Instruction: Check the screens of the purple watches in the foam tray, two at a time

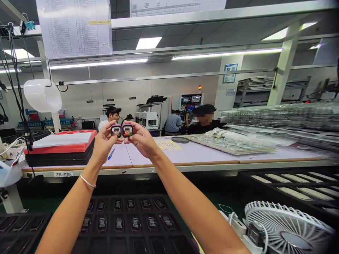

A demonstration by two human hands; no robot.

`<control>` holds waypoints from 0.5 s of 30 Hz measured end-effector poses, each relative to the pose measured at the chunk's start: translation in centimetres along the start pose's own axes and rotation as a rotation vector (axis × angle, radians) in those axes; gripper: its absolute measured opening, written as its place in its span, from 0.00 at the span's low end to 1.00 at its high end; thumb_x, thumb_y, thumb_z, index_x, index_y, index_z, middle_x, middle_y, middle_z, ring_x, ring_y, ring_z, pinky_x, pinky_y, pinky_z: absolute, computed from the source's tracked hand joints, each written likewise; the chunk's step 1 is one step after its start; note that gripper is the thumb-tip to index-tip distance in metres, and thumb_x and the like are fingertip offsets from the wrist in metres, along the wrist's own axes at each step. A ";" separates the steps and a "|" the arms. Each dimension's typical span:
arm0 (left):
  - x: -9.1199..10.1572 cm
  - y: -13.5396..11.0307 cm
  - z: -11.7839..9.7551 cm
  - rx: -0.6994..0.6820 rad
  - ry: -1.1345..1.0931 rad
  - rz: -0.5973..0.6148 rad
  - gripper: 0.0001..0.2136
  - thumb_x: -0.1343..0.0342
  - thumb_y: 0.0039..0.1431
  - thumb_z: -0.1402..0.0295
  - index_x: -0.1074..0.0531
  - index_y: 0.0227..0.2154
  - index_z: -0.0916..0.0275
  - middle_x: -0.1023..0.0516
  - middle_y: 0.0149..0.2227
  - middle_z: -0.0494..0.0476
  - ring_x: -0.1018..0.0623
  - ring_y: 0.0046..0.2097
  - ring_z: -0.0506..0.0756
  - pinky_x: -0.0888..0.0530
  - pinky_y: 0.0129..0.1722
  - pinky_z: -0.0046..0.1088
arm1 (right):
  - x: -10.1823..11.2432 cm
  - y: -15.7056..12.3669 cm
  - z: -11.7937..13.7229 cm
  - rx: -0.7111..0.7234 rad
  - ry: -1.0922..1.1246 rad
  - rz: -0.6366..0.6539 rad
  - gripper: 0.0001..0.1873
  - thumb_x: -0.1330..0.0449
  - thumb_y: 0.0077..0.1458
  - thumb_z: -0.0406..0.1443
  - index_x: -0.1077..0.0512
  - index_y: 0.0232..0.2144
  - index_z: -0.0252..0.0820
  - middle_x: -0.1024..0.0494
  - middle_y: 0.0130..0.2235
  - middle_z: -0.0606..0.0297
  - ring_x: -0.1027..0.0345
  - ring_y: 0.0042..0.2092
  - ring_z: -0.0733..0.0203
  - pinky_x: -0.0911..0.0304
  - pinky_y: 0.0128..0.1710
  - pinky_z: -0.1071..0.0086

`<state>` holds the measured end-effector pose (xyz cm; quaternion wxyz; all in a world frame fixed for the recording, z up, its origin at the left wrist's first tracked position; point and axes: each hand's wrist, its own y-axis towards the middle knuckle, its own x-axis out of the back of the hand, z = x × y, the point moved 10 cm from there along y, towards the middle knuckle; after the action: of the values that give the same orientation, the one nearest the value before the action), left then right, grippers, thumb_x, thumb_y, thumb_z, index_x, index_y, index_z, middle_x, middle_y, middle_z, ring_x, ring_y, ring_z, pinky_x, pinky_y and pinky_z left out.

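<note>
Both arms reach forward over the bench, holding two small square smartwatch bodies side by side with lit screens. My left hand pinches the left smartwatch between thumb and fingers. The right smartwatch is gripped at its edge by my right hand. A similar picture shows on both screens, and the inner edges of the watches touch or nearly touch. No straps are visible on them. Below my arms lies a black tray with several dark watch-shaped pieces in its pockets.
A blue pen lies on the white bench. Red and black trays are stacked left. Clear plastic trays stand right, and a white fan is low right. Cables hang left. People sit beyond the bench.
</note>
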<state>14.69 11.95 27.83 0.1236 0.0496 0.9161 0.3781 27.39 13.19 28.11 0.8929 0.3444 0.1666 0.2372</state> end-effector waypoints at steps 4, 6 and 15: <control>-0.3 1.8 -0.3 0.002 -0.018 -0.002 0.32 0.39 0.39 0.76 0.30 0.54 0.62 0.21 0.45 0.56 0.21 0.26 0.46 0.21 0.31 0.25 | 0.4 1.8 0.4 0.014 0.013 0.013 0.29 0.43 0.36 0.27 0.30 0.45 0.44 0.23 0.32 0.71 0.30 0.26 0.66 0.34 0.29 0.69; -0.3 2.5 -0.5 0.000 -0.014 -0.002 0.33 0.39 0.39 0.76 0.30 0.54 0.62 0.21 0.45 0.56 0.21 0.27 0.46 0.21 0.31 0.25 | 0.6 2.5 0.6 0.023 0.001 0.018 0.29 0.44 0.36 0.27 0.30 0.45 0.44 0.23 0.33 0.71 0.31 0.26 0.66 0.33 0.29 0.69; 0.0 2.9 -0.8 -0.064 0.042 0.028 0.32 0.35 0.43 0.71 0.31 0.56 0.60 0.21 0.42 0.55 0.20 0.29 0.48 0.21 0.33 0.26 | 0.2 3.0 0.9 0.044 -0.010 0.044 0.28 0.43 0.37 0.26 0.29 0.45 0.43 0.23 0.34 0.70 0.30 0.27 0.66 0.32 0.29 0.69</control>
<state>14.45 13.43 30.43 0.1004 0.0503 0.9052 0.4098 27.08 14.78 30.78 0.8806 0.3685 0.1599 0.2514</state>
